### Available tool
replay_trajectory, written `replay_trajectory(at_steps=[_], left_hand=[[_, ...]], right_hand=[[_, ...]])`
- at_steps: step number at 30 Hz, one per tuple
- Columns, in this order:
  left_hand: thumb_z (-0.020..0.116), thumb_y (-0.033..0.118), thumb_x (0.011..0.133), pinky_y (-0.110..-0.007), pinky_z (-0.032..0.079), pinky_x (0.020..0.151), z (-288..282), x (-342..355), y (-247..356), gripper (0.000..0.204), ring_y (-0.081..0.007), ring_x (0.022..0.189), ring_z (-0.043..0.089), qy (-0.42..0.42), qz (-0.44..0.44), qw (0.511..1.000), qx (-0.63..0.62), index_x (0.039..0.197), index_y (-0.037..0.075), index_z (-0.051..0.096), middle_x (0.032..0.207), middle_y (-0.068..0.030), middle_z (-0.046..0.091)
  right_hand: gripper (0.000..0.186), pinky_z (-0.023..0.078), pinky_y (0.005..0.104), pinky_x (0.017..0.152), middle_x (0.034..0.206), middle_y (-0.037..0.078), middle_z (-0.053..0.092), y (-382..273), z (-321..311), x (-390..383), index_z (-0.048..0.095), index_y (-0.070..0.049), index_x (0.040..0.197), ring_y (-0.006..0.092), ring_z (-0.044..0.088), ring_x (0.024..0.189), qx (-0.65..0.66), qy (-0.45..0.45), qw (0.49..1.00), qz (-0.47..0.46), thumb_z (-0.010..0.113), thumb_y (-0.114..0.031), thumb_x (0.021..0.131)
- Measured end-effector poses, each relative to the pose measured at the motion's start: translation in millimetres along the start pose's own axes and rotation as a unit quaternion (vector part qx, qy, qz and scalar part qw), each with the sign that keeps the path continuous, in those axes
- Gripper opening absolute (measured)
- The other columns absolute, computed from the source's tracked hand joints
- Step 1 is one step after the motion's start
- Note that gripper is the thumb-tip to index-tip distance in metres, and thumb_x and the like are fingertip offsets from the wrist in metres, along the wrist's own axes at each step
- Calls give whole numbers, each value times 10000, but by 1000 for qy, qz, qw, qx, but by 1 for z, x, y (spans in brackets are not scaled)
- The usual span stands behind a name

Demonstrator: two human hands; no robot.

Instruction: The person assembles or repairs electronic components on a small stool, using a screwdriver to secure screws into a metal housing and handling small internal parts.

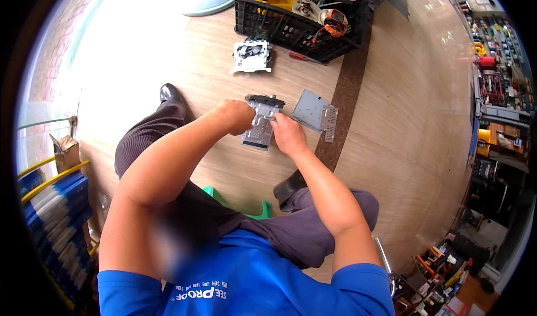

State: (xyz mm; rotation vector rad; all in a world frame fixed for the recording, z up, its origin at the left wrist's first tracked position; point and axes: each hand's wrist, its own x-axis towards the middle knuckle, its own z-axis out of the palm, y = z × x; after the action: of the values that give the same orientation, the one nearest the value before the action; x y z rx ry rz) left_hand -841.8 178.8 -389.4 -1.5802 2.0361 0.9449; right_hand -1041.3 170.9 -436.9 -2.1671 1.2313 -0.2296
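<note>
On the floor between my feet lies a silvery metal chassis [258, 131] of an electronic device, with a black part along its far end. My left hand [239, 116] is closed at the chassis's upper left edge; what its fingers hold, if anything, is hidden. On the other side my right hand [289, 134] grips the chassis's right edge, its thumb uppermost. To the right of it lie a flat grey metal cover [309, 109] and a perforated metal plate [329, 123]. Farther off rests a white-framed mechanism [251, 56] with dark parts inside.
A black plastic crate [285, 25] holding tools and an orange meter [335, 22] stands at the far side. Near its foot lies a red-handled screwdriver [298, 56]. Beneath me is a green stool [260, 211]. Blue boxes [59, 221] line the left, crowded shelves the right.
</note>
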Motion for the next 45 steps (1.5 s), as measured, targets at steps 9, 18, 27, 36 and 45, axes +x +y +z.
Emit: replay_trajectory(at_steps=[9, 18, 27, 36, 45], left_hand=[[617, 346, 881, -407, 499, 874, 35, 5, -4, 311, -271, 1059, 627, -70, -2, 997, 22, 1062, 101, 681, 1124, -105, 661], [614, 328, 889, -399, 496, 868, 28, -5, 2, 307, -260, 1070, 625, -76, 3, 997, 22, 1086, 102, 676, 1152, -87, 654], [642, 325, 868, -395, 482, 886, 17, -13, 7, 319, -247, 1088, 616, -73, -17, 997, 32, 1094, 102, 674, 1158, -78, 653], [652, 293, 857, -398, 478, 896, 14, -21, 4, 310, -246, 1096, 613, -57, -20, 998, 12, 1104, 106, 673, 1172, -76, 649], [639, 356, 868, -402, 487, 895, 10, -20, 3, 345, -252, 1085, 619, -37, -11, 999, 26, 1097, 100, 675, 1164, -82, 651]], right_hand=[[178, 498, 474, 699, 865, 191, 648, -3, 5, 2, 559, -38, 1001, 391, 625, 802, -40, 8, 999, -14, 581, -163, 877], [197, 504, 467, 695, 870, 183, 653, -9, 6, -2, 555, -40, 985, 377, 631, 808, -79, -6, 997, 6, 560, -215, 894], [47, 522, 437, 712, 803, 122, 638, -12, 15, 3, 527, -62, 868, 314, 641, 808, -172, -28, 978, -114, 526, -106, 852], [52, 514, 425, 749, 856, 126, 612, -18, 5, 3, 538, -60, 876, 309, 617, 861, -185, -31, 974, -124, 521, -102, 850], [142, 513, 449, 653, 883, 134, 590, -7, 10, 13, 470, -68, 978, 326, 621, 824, -208, -8, 964, -163, 518, -129, 859]])
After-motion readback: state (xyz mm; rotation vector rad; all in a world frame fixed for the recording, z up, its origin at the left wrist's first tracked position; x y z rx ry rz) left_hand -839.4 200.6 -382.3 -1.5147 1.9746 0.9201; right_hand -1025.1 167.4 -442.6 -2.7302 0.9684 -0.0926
